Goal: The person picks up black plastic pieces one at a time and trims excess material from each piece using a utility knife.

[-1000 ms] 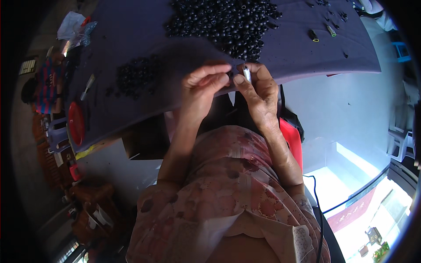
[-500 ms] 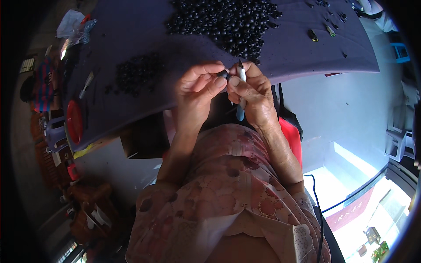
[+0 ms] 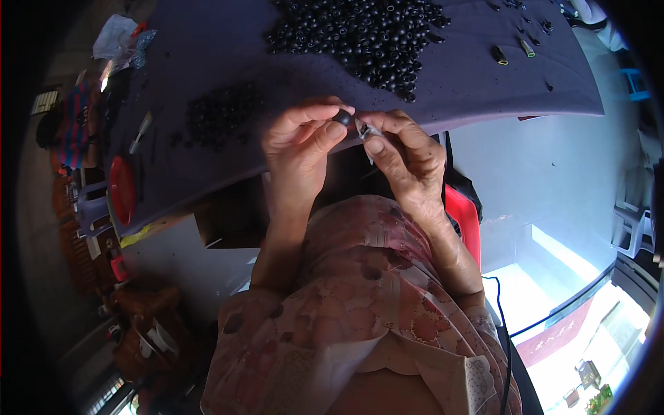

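My left hand [image 3: 299,146] pinches a small round black piece [image 3: 343,117] between thumb and fingertips, just above the near edge of the table. Close beside it, my right hand [image 3: 413,158] is closed around a slim white craft knife [image 3: 367,131], whose tip points at the black piece. Whether the tip touches the piece I cannot tell. Most of the knife's handle is hidden by the right hand. Beyond my hands lies a big heap of similar black pieces [image 3: 363,45], some showing hollow openings. A smaller, darker heap [image 3: 225,111] lies to the left.
A dark purple cloth [image 3: 477,83] covers the table. Two short yellow-ended pieces [image 3: 527,48] lie at the far right. At left are a white-handled tool [image 3: 141,131], a red round tray [image 3: 122,190] and a plastic bag [image 3: 114,38]. A red seat [image 3: 463,218] stands near my right arm.
The craft knife has swung from upright to pointing at the black piece. My left hand has shifted slightly left, and my right hand has turned and moved slightly right.
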Available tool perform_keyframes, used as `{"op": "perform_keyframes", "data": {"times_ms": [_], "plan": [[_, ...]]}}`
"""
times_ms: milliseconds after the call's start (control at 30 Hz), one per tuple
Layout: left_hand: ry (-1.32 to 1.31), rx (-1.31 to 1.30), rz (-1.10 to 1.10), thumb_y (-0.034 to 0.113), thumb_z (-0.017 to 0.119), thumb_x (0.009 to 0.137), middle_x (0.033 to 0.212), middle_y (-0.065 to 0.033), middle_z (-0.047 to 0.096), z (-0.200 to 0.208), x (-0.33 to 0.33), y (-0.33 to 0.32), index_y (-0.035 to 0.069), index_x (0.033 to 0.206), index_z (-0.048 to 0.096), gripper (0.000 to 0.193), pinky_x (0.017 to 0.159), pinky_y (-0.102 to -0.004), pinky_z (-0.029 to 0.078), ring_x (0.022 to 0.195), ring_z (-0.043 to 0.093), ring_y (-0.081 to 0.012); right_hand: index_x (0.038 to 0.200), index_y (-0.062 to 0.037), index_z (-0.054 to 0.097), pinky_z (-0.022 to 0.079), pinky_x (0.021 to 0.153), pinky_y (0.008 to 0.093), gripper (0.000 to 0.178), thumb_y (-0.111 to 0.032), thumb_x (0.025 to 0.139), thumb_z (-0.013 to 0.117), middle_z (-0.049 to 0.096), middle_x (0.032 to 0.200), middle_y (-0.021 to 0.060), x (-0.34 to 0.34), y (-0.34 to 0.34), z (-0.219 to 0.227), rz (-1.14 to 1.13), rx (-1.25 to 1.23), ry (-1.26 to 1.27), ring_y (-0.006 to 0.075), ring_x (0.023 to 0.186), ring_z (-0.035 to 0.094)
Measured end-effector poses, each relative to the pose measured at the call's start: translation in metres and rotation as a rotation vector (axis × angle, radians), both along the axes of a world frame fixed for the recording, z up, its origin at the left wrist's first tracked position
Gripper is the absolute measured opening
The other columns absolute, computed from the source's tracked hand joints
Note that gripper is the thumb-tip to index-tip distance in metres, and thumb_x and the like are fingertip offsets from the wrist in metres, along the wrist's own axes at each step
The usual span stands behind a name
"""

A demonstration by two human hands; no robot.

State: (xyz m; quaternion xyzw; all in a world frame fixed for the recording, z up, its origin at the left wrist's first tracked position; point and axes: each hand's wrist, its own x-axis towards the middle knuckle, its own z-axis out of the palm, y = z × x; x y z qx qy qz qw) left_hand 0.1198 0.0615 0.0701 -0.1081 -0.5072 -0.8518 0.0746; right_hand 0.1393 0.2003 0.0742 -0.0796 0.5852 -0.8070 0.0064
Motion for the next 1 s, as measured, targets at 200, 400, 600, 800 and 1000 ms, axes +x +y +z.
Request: {"op": "perform_keyframes", "data": {"times_ms": [200,400,600,800,1000], "plan": [[0.057,0.095,-0.064,-0.013,0.057,0.07,0.094,-0.0146,0.057,-0.003,0.001,0.001,-0.001,0.089,0.057,0.022,0.076,-0.0269,0.048,0.088,0.057,-0.0189,0.092,0.0042,0.058,0.04,0.062,0.0198,0.017,-0.005,0.077,0.061,0.056,0.079,0.0062,0.002,-0.002,0.01,-0.084,0.237,0.254,0.0097,0.069,0.051],[0.039,0.106,-0.122,-0.013,0.056,0.072,0.096,-0.0145,0.056,-0.002,0.002,0.001,-0.001,0.091,0.054,0.023,0.075,-0.0273,0.049,0.088,0.056,-0.0192,0.085,0.0034,0.06,0.052,0.06,0.0235,0.013,-0.006,0.076,0.062,0.058,0.08,0.0087,0.001,-0.002,0.01,-0.125,0.317,0.303,0.0149,0.068,0.061],[0.047,0.115,-0.15,-0.013,0.055,0.073,0.096,-0.0152,0.055,-0.002,0.002,-0.001,-0.001,0.092,0.053,0.023,0.074,-0.0274,0.05,0.087,0.056,-0.0187,0.087,0.0032,0.059,0.039,0.056,0.018,0.013,-0.002,0.076,0.062,0.055,0.076,0.0053,0.003,-0.006,0.009,-0.157,0.29,0.272,0.0077,0.063,0.049],[0.093,-0.013,-0.079,-0.012,0.056,0.073,0.095,-0.015,0.056,0.002,0.003,-0.003,-0.002,0.092,0.053,0.022,0.072,-0.0265,0.051,0.087,0.056,-0.0185,0.087,0.0031,0.06,0.038,0.055,0.0185,0.013,-0.003,0.076,0.062,0.055,0.075,0.0051,0.003,-0.005,0.011,-0.123,0.297,0.252,0.0079,0.061,0.049],[0.041,0.017,-0.098,-0.011,0.057,0.073,0.094,-0.0147,0.057,0.003,0.003,-0.004,-0.002,0.093,0.053,0.022,0.071,-0.026,0.05,0.086,0.056,-0.0179,0.086,0.0028,0.06,0.039,0.054,0.0193,0.012,-0.003,0.076,0.062,0.055,0.074,0.0056,0.001,-0.005,0.01,-0.135,0.306,0.307,0.0092,0.062,0.049]]}}
